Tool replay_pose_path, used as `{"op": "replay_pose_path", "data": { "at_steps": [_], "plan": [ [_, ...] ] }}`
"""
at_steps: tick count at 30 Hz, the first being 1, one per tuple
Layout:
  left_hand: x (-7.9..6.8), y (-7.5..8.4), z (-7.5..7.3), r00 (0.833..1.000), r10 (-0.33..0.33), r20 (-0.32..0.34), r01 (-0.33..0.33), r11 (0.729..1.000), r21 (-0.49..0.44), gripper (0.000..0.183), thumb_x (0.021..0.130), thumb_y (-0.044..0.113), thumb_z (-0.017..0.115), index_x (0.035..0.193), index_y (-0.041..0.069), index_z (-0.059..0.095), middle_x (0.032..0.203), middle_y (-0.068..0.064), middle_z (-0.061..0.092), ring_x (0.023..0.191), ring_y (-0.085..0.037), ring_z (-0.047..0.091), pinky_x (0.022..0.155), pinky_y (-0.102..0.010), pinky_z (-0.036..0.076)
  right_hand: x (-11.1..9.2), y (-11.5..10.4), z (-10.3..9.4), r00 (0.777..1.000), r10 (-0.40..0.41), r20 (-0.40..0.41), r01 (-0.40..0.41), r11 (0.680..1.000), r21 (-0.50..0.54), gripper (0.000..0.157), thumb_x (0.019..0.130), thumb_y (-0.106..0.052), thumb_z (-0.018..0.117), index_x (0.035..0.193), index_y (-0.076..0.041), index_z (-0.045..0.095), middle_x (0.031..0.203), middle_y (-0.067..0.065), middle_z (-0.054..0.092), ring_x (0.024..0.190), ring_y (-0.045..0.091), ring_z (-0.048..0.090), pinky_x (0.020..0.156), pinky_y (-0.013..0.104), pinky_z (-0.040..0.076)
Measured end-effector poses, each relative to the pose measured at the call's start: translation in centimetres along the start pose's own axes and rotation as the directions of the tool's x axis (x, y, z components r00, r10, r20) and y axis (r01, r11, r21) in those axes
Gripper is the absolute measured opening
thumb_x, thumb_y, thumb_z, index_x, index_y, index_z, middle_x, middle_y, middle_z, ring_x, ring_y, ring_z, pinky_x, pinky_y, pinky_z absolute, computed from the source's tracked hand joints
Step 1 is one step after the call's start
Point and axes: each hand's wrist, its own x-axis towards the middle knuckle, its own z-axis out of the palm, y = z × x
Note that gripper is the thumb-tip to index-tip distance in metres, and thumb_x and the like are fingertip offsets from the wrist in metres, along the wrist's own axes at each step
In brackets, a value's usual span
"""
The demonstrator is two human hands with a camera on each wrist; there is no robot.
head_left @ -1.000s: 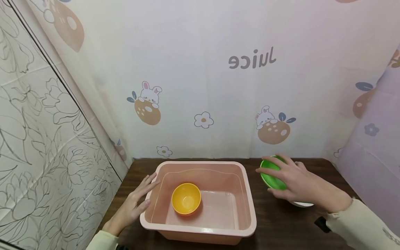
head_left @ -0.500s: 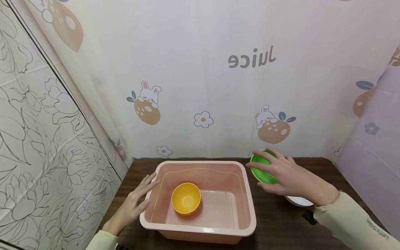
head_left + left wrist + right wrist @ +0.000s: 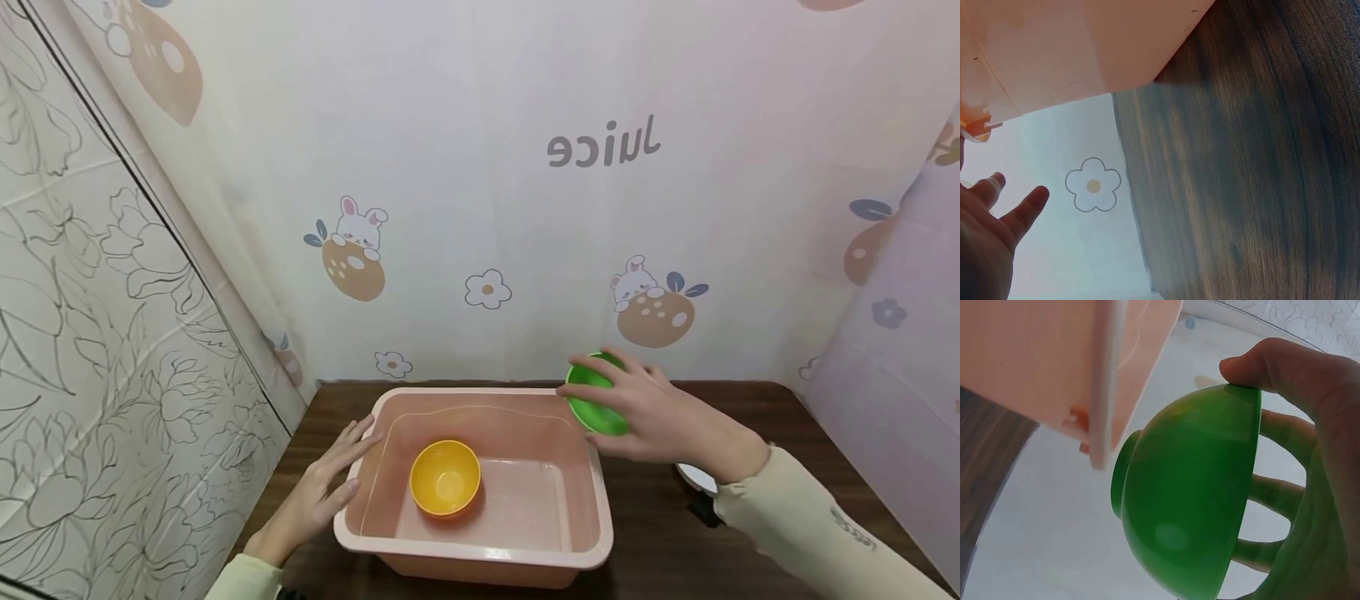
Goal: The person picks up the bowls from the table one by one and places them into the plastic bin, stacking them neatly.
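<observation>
Green and tilted, one bowl (image 3: 1188,487) is clamped in the fingers of the right hand (image 3: 660,417), its mouth facing the palm. One pink tub (image 3: 480,552) stands on the brown surface (image 3: 645,533) between both hands. Inside it sits one yellow bowl (image 3: 445,479), upright, nearer the left fingers. The left hand (image 3: 318,492) has its fingers spread apart at the tub's rim. One white dish (image 3: 697,478), partly hidden, lies right of the right fingers.

left sleeve (image 3: 243,577): pale cream | right sleeve (image 3: 795,517): cream, grey lettering (image 3: 853,529) | right cuff underside: black piece (image 3: 705,508)
</observation>
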Motion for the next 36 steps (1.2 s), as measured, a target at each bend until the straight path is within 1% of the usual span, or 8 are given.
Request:
{"op": "replay_pose_path", "data": {
  "at_steps": [5, 10, 17, 21, 24, 28, 32, 36],
  "plan": [
    [-0.2, 0.0, 0.0, 1.000, -0.003, -0.003, 0.003, 1.000, -0.010, 0.057, 0.096, 0.011, 0.058, 0.153, 0.013, 0.051, 0.166, -0.013, 0.036, 0.159, -0.025, 0.020, 0.122, -0.014, 0.010, 1.3, -0.7, 0.3, 1.000, -0.021, 0.007, 0.021, 1.000, 0.013, 0.055, 0.084, -0.036, 0.079, 0.136, -0.043, 0.063, 0.154, 0.004, 0.050, 0.139, 0.041, 0.041, 0.081, 0.064, 0.051],
    [0.0, 0.0, -0.1, 1.000, 0.020, -0.006, -0.020, 1.000, -0.011, 0.057, 0.096, 0.011, 0.058, 0.152, 0.010, 0.051, 0.166, -0.016, 0.036, 0.159, -0.028, 0.021, 0.125, -0.016, 0.010, 2.5, -1.7, 0.6, 0.999, -0.044, 0.029, 0.044, 0.999, 0.019, 0.054, 0.085, -0.040, 0.077, 0.137, -0.042, 0.063, 0.156, 0.005, 0.048, 0.141, 0.041, 0.040, 0.083, 0.061, 0.052],
    [-0.2, 0.0, 0.0, 1.000, 0.000, -0.005, 0.000, 1.000, -0.012, 0.056, 0.096, 0.011, 0.057, 0.152, 0.012, 0.051, 0.166, -0.015, 0.035, 0.159, -0.025, 0.019, 0.122, -0.013, 0.010, 4.1, -3.0, 1.3, 0.996, -0.054, 0.067, 0.050, 0.997, 0.062, 0.054, 0.088, -0.041, 0.074, 0.140, -0.041, 0.061, 0.161, 0.003, 0.043, 0.145, 0.043, 0.037, 0.088, 0.070, 0.051],
    [-0.2, 0.0, -0.1, 1.000, -0.002, -0.005, 0.002, 1.000, -0.007, 0.056, 0.096, 0.012, 0.057, 0.152, 0.012, 0.051, 0.166, -0.015, 0.035, 0.159, -0.025, 0.019, 0.122, -0.014, 0.010, 4.9, -3.7, 1.9, 0.994, -0.074, 0.087, 0.066, 0.994, 0.087, 0.053, 0.089, -0.040, 0.072, 0.141, -0.040, 0.060, 0.162, 0.004, 0.041, 0.146, 0.046, 0.035, 0.091, 0.075, 0.048],
    [-0.2, 0.0, -0.1, 1.000, -0.001, -0.007, 0.001, 1.000, -0.010, 0.056, 0.096, 0.011, 0.057, 0.152, 0.012, 0.051, 0.166, -0.015, 0.035, 0.159, -0.025, 0.019, 0.122, -0.014, 0.009, 5.5, -4.1, 2.4, 0.992, -0.088, 0.086, 0.080, 0.992, 0.100, 0.053, 0.090, -0.040, 0.072, 0.142, -0.040, 0.060, 0.163, 0.003, 0.040, 0.146, 0.045, 0.036, 0.090, 0.076, 0.047],
    [-0.1, 0.0, -0.1, 1.000, 0.011, -0.012, -0.012, 1.000, -0.013, 0.056, 0.096, 0.011, 0.057, 0.152, 0.010, 0.051, 0.166, -0.016, 0.036, 0.159, -0.023, 0.019, 0.123, -0.014, 0.010, 6.3, -4.7, 3.0, 0.991, -0.106, 0.078, 0.097, 0.989, 0.109, 0.054, 0.089, -0.040, 0.072, 0.142, -0.040, 0.060, 0.162, 0.002, 0.041, 0.145, 0.042, 0.037, 0.088, 0.070, 0.050],
    [0.0, -0.1, -0.1, 1.000, 0.020, -0.009, -0.021, 1.000, -0.013, 0.056, 0.096, 0.010, 0.057, 0.152, 0.009, 0.051, 0.166, -0.017, 0.036, 0.159, -0.025, 0.019, 0.124, -0.014, 0.010, 6.9, -5.5, 3.4, 0.989, -0.102, 0.107, 0.088, 0.987, 0.134, 0.054, 0.090, -0.041, 0.071, 0.142, -0.041, 0.059, 0.163, 0.002, 0.040, 0.146, 0.041, 0.035, 0.090, 0.069, 0.049],
    [0.0, -0.1, 0.0, 1.000, 0.008, -0.001, -0.008, 1.000, -0.011, 0.057, 0.096, 0.010, 0.057, 0.153, 0.011, 0.051, 0.166, -0.015, 0.035, 0.159, -0.027, 0.020, 0.123, -0.014, 0.010, 7.6, -6.1, 3.9, 0.986, -0.105, 0.130, 0.088, 0.987, 0.135, 0.055, 0.090, -0.045, 0.070, 0.144, -0.042, 0.058, 0.164, 0.001, 0.039, 0.146, 0.038, 0.035, 0.091, 0.066, 0.049]
  ]
}}
